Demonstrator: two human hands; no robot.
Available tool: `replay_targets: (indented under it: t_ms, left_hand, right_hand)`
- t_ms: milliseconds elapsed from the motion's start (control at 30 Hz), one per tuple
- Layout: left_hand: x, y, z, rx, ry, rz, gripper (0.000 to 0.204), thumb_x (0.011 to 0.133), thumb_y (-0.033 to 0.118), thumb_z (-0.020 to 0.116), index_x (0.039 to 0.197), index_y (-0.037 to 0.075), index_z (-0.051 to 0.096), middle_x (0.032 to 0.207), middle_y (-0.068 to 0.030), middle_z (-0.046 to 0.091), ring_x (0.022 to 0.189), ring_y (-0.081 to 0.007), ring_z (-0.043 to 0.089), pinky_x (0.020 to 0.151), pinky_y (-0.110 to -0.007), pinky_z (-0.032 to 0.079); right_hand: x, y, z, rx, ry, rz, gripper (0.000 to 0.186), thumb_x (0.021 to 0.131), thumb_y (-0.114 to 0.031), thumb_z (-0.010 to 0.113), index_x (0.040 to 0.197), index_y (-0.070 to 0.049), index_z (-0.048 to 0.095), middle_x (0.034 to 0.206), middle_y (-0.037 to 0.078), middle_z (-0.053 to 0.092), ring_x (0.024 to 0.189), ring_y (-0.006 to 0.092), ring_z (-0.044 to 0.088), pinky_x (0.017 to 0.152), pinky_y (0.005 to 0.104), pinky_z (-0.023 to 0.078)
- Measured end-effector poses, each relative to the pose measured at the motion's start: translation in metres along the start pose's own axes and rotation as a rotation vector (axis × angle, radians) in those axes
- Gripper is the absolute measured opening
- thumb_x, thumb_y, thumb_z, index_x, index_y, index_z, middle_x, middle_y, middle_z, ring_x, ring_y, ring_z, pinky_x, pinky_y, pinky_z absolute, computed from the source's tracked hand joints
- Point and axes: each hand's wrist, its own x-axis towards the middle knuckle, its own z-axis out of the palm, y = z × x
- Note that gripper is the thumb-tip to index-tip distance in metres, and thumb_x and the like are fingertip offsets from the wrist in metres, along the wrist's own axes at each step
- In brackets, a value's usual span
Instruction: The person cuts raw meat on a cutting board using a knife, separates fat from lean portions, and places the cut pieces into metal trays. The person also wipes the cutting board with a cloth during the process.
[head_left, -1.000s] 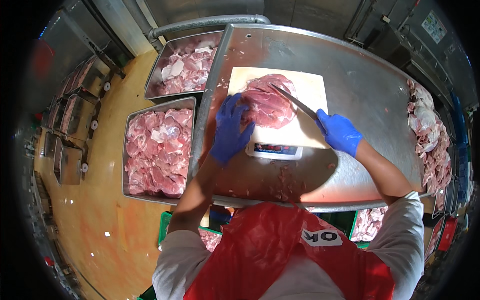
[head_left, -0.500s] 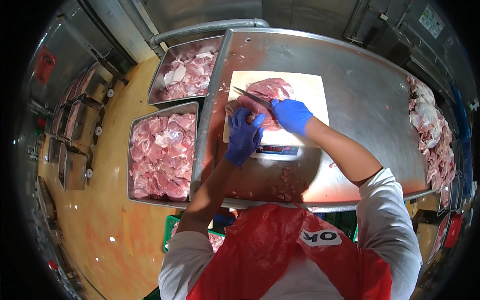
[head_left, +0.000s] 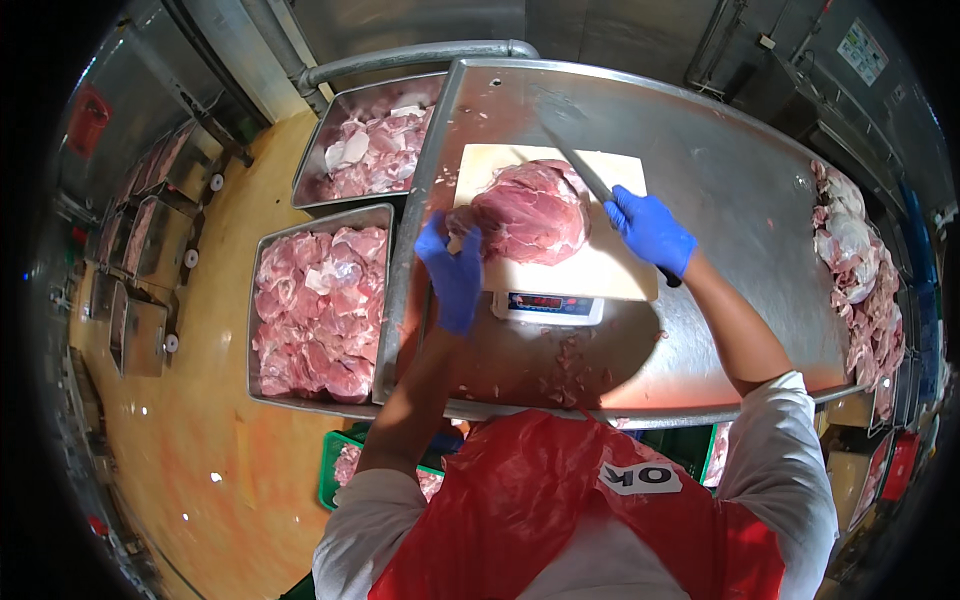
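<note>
A large piece of raw meat (head_left: 535,212) lies on a white cutting board (head_left: 625,265), which rests over a small scale (head_left: 548,308) with a lit display. In its blue glove, my left hand (head_left: 455,275) is at the left end of the meat, fingers and thumb closed round a darker flap there. My right hand (head_left: 652,232), also gloved, grips a knife (head_left: 583,168) to the right of the meat. The blade points up and to the far left, raised off the meat; the end of its dark handle shows below the hand.
Two metal bins of cut meat (head_left: 320,315) (head_left: 365,150) stand left of the steel table (head_left: 740,200). More meat (head_left: 858,260) is heaped along the table's right edge. Small scraps (head_left: 570,370) lie near the front edge. A green crate (head_left: 332,465) sits below.
The knife has come off the meat and swung to the right with my right hand. My left hand has shifted left to the meat's end. The meat now lies spread wider and rounder.
</note>
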Motion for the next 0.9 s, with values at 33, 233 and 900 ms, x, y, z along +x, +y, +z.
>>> replay_targets:
  t_ms: [33,233,900]
  left_hand:
    - [0.009,0.0,0.001,-0.259,-0.015,-0.273,0.062,0.08,0.007,0.072,0.133,0.001,0.041,0.116,-0.0141,0.051,0.102,-0.0226,0.052,0.085,-0.034,0.046]
    - [0.009,-0.028,0.067,-0.485,-0.067,-0.194,0.099,0.068,0.0,0.076,0.146,-0.004,0.015,0.127,-0.014,0.046,0.109,-0.0199,0.05,0.091,-0.031,0.046]
    - [-0.076,0.025,-0.106,-1.137,-0.225,-0.494,0.062,0.08,0.003,0.063,0.138,0.004,0.043,0.13,-0.0098,0.054,0.121,-0.0204,0.052,0.102,-0.036,0.044]
  right_hand:
    - [0.011,0.014,0.002,0.142,0.007,0.013,0.025,0.099,-0.027,0.047,0.099,-0.004,0.056,0.078,0.021,0.062,0.069,0.0368,0.062,0.067,0.0439,0.049]
    - [0.095,0.084,0.032,0.938,-0.044,0.187,0.03,0.097,-0.032,0.054,0.092,-0.004,0.062,0.081,0.004,0.064,0.073,0.0147,0.058,0.071,0.0315,0.05]
    - [-0.086,-0.066,0.125,1.466,-0.414,0.351,0.059,0.099,-0.031,0.048,0.148,-0.004,0.029,0.148,0.01,0.039,0.134,0.0258,0.04,0.112,0.0387,0.032]
